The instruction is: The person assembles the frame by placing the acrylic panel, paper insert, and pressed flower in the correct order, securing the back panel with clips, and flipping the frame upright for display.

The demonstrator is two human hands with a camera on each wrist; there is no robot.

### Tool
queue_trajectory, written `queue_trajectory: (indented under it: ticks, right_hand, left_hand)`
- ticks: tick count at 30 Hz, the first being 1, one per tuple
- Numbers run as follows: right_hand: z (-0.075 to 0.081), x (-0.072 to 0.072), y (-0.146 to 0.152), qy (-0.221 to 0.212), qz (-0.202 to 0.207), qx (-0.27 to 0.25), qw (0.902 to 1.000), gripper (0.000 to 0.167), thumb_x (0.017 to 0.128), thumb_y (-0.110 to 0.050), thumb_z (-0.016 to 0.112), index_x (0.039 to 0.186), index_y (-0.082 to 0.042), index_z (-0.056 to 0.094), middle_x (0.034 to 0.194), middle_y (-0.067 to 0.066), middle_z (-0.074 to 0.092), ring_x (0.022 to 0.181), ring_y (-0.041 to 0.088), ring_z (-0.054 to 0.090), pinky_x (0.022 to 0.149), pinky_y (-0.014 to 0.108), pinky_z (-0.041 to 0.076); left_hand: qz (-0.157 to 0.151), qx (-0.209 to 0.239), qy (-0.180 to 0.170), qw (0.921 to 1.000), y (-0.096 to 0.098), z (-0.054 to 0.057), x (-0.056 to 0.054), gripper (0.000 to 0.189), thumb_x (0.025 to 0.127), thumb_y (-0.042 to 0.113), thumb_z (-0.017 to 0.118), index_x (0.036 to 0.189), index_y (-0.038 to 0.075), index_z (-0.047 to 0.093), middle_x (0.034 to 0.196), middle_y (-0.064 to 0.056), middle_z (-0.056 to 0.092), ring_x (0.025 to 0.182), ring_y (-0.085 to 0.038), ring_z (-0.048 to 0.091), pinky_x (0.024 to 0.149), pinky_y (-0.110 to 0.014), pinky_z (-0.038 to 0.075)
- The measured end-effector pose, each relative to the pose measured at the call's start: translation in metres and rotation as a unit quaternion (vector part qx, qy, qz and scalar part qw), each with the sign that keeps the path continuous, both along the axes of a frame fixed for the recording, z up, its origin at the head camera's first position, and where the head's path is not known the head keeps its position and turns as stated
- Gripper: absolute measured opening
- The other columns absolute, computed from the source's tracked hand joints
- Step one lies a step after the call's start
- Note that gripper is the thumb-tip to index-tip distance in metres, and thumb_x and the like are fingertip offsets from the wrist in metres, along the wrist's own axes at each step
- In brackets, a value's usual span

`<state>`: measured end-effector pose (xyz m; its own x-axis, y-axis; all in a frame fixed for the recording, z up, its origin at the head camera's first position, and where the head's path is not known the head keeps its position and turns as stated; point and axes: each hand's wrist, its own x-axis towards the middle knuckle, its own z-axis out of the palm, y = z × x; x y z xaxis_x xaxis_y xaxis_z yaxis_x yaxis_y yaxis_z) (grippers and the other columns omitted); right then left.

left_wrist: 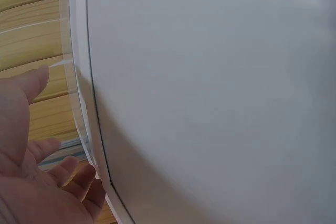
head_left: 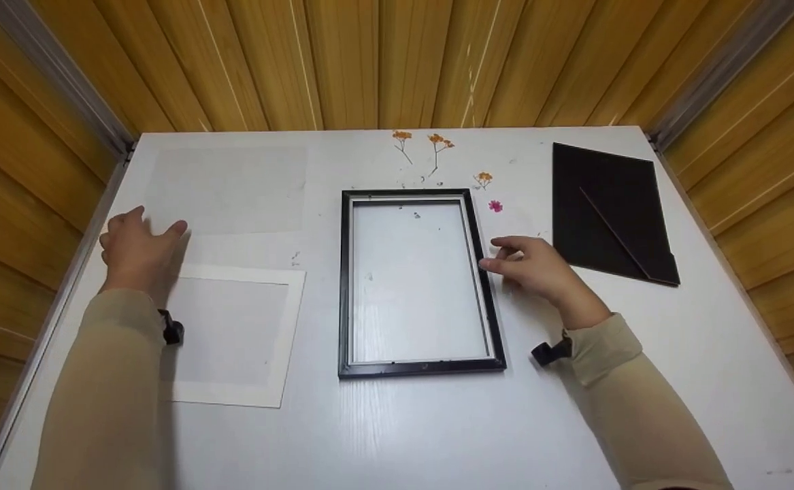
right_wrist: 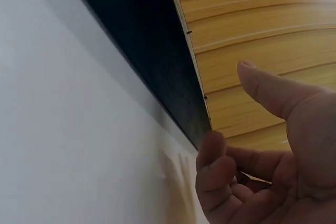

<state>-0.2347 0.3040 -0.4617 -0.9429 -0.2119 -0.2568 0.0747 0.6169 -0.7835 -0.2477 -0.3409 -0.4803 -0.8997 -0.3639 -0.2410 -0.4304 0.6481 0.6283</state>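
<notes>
An upright black picture frame (head_left: pixel 345 286) lies flat in the middle of the white table, its inner ledge facing up. Beside its right edge is my right hand (head_left: pixel 533 265), thumb apart from bent fingers, nothing between them; the thumb tip overlaps the frame in the head view. On the left, my left hand (head_left: pixel 135 252) hovers with spread, slightly bent fingers near a thin translucent sheet (head_left: pixel 226 190). Below that hand lies a white mat (head_left: pixel 291 333) with a greyish middle, partly hidden by the left sleeve. In the left wrist view, the left thumb (left_wrist: pixel 37 82) stands away from the fingers.
A black backing board (head_left: pixel 607 224) with a stand flap lies at the right. Pressed orange flowers (head_left: pixel 441 141) and a pink blossom (head_left: pixel 496 205) lie behind and beside the frame. Small dark specks dot the tabletop (head_left: pixel 410 435). Wood-patterned walls (head_left: pixel 410 61) rise around the table.
</notes>
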Motion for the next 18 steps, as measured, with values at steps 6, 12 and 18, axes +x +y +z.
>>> queue_trajectory:
  ticks: [6,12,18]
  right_hand:
    - [-0.009,0.007,-0.014,-0.014,0.003,0.005,0.9999,0.089,0.091,-0.028,0.096,0.162,0.004,0.054,0.111,0.013,0.069,0.065,0.01,0.065,0.058,0.027,0.056]
    - [-0.014,0.009,-0.019,-0.017,0.0,0.003,0.9998,0.09,0.091,-0.022,0.096,0.164,0.004,0.05,0.108,0.011,0.065,0.059,0.01,0.063,0.054,0.027,0.055]
    - [-0.018,0.008,-0.02,-0.009,-0.002,-0.007,0.9999,0.087,0.092,-0.019,0.095,0.163,0.004,0.051,0.104,0.009,0.064,0.057,0.01,0.062,0.052,0.025,0.055]
  left_hand:
    - [0.017,-0.027,-0.023,0.9992,0.015,-0.003,-0.009,0.124,0.1,0.076,0.065,0.178,-0.005,0.014,0.183,-0.039,0.012,0.166,-0.064,0.016,0.132,-0.082,0.026]
    - [0.026,-0.065,-0.048,0.9964,0.021,-0.001,-0.013,0.126,0.095,0.075,0.071,0.167,-0.02,0.032,0.169,-0.05,0.025,0.156,-0.064,0.028,0.127,-0.077,0.031]
    - [0.052,-0.049,-0.095,0.9928,0.016,0.001,-0.016,0.149,0.086,0.086,0.073,0.171,-0.021,0.013,0.176,-0.05,0.001,0.161,-0.066,0.012,0.133,-0.079,0.016]
